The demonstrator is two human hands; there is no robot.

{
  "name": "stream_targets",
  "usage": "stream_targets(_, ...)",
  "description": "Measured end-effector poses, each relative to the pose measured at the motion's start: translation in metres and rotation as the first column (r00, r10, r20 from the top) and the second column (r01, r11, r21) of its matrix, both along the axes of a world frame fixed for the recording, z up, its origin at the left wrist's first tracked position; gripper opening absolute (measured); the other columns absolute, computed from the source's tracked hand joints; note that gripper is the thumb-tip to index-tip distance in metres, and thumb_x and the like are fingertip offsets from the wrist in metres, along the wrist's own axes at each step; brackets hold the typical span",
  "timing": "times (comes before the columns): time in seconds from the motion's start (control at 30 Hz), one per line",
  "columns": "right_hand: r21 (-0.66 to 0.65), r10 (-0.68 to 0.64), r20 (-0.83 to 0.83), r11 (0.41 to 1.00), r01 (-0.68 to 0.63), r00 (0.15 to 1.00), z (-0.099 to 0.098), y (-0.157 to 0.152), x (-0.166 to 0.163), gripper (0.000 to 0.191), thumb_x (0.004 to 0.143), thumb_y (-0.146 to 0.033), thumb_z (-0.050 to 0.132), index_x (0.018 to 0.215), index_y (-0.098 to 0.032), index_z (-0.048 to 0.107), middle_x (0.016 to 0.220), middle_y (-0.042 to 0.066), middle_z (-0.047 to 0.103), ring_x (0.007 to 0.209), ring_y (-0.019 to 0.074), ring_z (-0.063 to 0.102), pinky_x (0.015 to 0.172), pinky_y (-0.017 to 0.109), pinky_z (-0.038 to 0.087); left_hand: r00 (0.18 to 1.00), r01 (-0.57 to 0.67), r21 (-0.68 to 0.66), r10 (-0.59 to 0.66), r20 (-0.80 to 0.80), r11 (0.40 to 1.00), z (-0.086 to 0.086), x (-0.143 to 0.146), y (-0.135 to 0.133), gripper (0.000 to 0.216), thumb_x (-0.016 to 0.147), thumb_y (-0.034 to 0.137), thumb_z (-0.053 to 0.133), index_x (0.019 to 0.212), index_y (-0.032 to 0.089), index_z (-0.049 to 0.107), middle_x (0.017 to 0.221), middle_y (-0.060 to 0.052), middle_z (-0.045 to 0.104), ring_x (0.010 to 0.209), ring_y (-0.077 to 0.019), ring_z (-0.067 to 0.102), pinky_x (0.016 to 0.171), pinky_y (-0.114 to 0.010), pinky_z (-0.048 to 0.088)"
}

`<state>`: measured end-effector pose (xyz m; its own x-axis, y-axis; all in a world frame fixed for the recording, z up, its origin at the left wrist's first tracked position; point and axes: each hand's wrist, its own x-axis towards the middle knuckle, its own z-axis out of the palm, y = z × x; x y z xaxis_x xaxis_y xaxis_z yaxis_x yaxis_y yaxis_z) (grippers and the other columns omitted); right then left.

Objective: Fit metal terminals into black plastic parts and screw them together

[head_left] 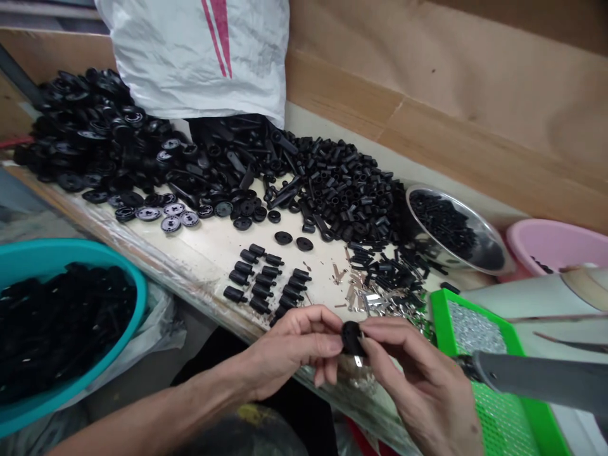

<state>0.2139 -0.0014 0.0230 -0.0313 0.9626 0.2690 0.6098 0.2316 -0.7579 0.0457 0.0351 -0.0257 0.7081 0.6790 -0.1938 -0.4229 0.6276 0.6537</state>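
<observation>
Right now, from my remote seat, I'm looking down through the head camera at two bare hands, held close together just past the front edge of a cluttered workbench (209, 253). The left hand (289, 351) and right hand (418, 377) are both curled inward, pinching a small black plastic part (351, 337) between them in the air. Their fingertips hide most of it, so I can't make out its full shape; only a silver metal tab (358, 361) shows, poking out below.

Just beyond the hands, rows of black cylindrical pieces (261, 282) stand out on the bench, and a scatter of small silver metal pieces (375, 299) lies near the right hand. Farther back, black discs (90, 133) and short black tubes (342, 190) spread out in heaps below a white woven sack (194, 57). A steel bowl (451, 206) of black pieces sits at the back, beside a pink basin (555, 244) that is cut off by the frame.

At lower left, a teal basin (71, 253) holds black parts too jumbled to tell apart. At lower right, a green mesh tray (444, 316) lies partly under a grey handle (536, 380) — the rest of that tool runs out of view.
</observation>
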Motion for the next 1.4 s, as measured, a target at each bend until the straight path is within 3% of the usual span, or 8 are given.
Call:
stream_targets(0.13, -0.048, -0.045, -0.181, 0.998, 0.037, 0.982, -0.007, 0.000, 0.002, 0.006, 0.081, -0.018, 0.062, 0.083, -0.022, 0.066, 0.088, 0.004, 0.066, 0.083, 0.0161, 0.064, 0.067, 0.021, 0.055, 0.996, 0.069, -0.043, -0.067, 0.054, 0.997, -0.001, -0.002, 0.002, 0.022, 0.082, 0.026, 0.061, 0.099, 0.013, 0.059, 0.077, -0.006, 0.062, 0.052, -0.0085, 0.053, 0.047, -0.019, 0.038)
stream_targets(0.27, -0.087, -0.088, -0.260, 0.994, 0.068, 0.962, -0.007, -0.002, 0.000, 0.006, 0.081, -0.020, 0.063, 0.081, -0.023, 0.068, 0.087, 0.005, 0.066, 0.083, 0.0168, 0.064, 0.061, 0.020, 0.055, 0.985, 0.175, -0.028, -0.175, -0.006, 0.984, 0.007, -0.006, 0.007, 0.026, 0.082, 0.031, 0.061, 0.098, 0.010, 0.063, 0.083, -0.009, 0.064, 0.050, -0.0053, 0.047, 0.046, -0.017, 0.032)
stream_targets(0.4, -0.089, -0.083, -0.259, 0.994, 0.062, 0.962, -0.008, -0.003, 0.002, 0.006, 0.081, -0.020, 0.063, 0.081, -0.022, 0.069, 0.085, 0.005, 0.066, 0.079, 0.0169, 0.064, 0.060, 0.021, 0.055, 0.969, 0.242, -0.065, -0.245, -0.041, 0.968, 0.015, -0.009, 0.013, 0.023, 0.077, 0.026, 0.066, 0.094, 0.011, 0.065, 0.080, -0.006, 0.065, 0.047, -0.0027, 0.040, 0.046, -0.016, 0.025)
stream_targets(0.5, -0.102, -0.091, -0.263, 0.993, 0.066, 0.961, -0.014, -0.004, 0.004, 0.006, 0.081, -0.022, 0.063, 0.083, -0.021, 0.070, 0.085, 0.005, 0.066, 0.067, 0.0146, 0.063, 0.051, 0.020, 0.053, 0.956, 0.284, -0.117, -0.290, -0.036, 0.951, 0.017, -0.009, 0.017, 0.020, 0.076, 0.024, 0.063, 0.092, 0.011, 0.066, 0.078, -0.006, 0.064, 0.044, -0.0038, 0.041, 0.042, -0.018, 0.021)
stream_targets(0.7, -0.173, -0.161, -0.387, 0.980, 0.100, 0.908, -0.021, -0.004, 0.004, 0.006, 0.080, -0.025, 0.065, 0.083, -0.021, 0.070, 0.088, 0.005, 0.067, 0.064, 0.0131, 0.062, 0.046, 0.017, 0.051, 0.955, 0.251, -0.118, -0.266, -0.130, 0.961, 0.022, -0.004, 0.017, 0.014, 0.075, 0.021, 0.056, 0.081, 0.012, 0.064, 0.066, -0.004, 0.062, 0.038, -0.0044, 0.041, 0.038, -0.017, 0.021)
stream_targets(0.87, -0.204, -0.185, -0.451, 0.974, 0.102, 0.873, -0.020, -0.004, 0.002, 0.008, 0.080, -0.026, 0.066, 0.084, -0.020, 0.069, 0.085, 0.005, 0.066, 0.054, 0.0102, 0.057, 0.044, 0.019, 0.050, 0.957, 0.225, -0.043, -0.229, -0.180, 0.973, 0.028, -0.003, 0.016, 0.014, 0.076, 0.024, 0.057, 0.079, 0.012, 0.064, 0.071, -0.003, 0.063, 0.040, -0.0028, 0.043, 0.038, -0.016, 0.022)
stream_targets(1.23, -0.159, -0.115, -0.314, 0.985, 0.067, 0.942, -0.017, -0.004, 0.008, 0.008, 0.082, -0.024, 0.063, 0.086, -0.022, 0.070, 0.086, 0.003, 0.071, 0.064, 0.0143, 0.067, 0.053, 0.019, 0.056, 0.947, 0.229, -0.059, -0.237, -0.217, 0.972, 0.026, -0.001, 0.016, 0.015, 0.072, 0.024, 0.056, 0.076, 0.012, 0.065, 0.064, -0.001, 0.061, 0.037, -0.0032, 0.041, 0.037, -0.015, 0.024)
stream_targets(1.4, -0.216, -0.128, -0.341, 0.975, 0.055, 0.931, -0.016, -0.008, 0.010, 0.011, 0.082, -0.027, 0.064, 0.091, -0.026, 0.071, 0.084, 0.001, 0.073, 0.063, 0.0134, 0.068, 0.056, 0.018, 0.056, 0.944, 0.222, -0.069, -0.232, -0.232, 0.973, 0.028, 0.000, 0.016, 0.014, 0.071, 0.023, 0.056, 0.076, 0.012, 0.065, 0.064, -0.001, 0.061, 0.037, -0.0031, 0.039, 0.037, -0.015, 0.024)
